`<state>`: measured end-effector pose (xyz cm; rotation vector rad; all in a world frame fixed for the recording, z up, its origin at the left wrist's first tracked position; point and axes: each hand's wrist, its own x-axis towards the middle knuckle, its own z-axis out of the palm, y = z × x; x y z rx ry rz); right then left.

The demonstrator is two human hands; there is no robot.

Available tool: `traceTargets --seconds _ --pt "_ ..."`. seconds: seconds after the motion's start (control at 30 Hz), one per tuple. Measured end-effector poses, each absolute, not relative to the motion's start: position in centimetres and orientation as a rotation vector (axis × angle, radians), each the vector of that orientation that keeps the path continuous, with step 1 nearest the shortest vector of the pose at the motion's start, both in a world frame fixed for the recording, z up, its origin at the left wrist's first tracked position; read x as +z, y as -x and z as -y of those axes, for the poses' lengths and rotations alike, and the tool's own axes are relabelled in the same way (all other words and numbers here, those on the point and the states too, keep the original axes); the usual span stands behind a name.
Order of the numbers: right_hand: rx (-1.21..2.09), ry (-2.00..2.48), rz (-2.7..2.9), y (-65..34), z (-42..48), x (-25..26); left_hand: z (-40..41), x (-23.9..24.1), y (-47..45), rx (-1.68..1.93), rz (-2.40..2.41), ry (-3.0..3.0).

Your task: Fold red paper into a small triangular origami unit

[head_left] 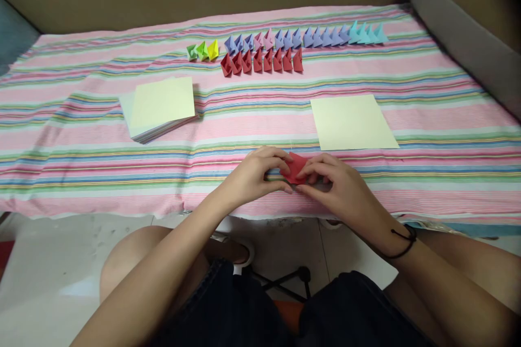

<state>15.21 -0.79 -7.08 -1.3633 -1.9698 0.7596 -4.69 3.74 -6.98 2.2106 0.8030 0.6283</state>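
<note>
A small folded piece of red paper (296,167) is between my two hands, just above the near edge of the striped cloth. My left hand (264,171) grips its left side, with the fingers on top and the thumb near the lower edge. On the right side, my right hand (331,176) pinches the paper with curled fingers and thumb. My fingers cover parts of the paper, so its full fold cannot be made out. Beyond my right hand lies a flat pale yellow sheet (354,122).
A pile of paper sheets (163,103), pale yellow on top, sits at the left. Farther back stand a row of red folded paper pieces (262,61) and a longer row in purple, pink and turquoise (325,37), with green and yellow ones (202,51). Striped cloth (81,173) covers the seat.
</note>
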Motion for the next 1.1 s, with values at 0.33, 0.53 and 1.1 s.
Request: traceTargets --seconds 0.33,0.53,1.1 --pt "0.781 1.372 2.037 -15.6 0.2 -7.3 -3.5 -6.5 4.2 0.558 -0.857 -2.210" --pt "0.817 1.369 2.040 -15.6 0.0 -7.0 -3.4 -5.9 4.2 0.480 -0.837 -2.126" --pt "0.882 1.386 2.018 -15.5 -0.1 -6.9 -3.6 -5.4 4.1 0.442 -0.901 -2.149"
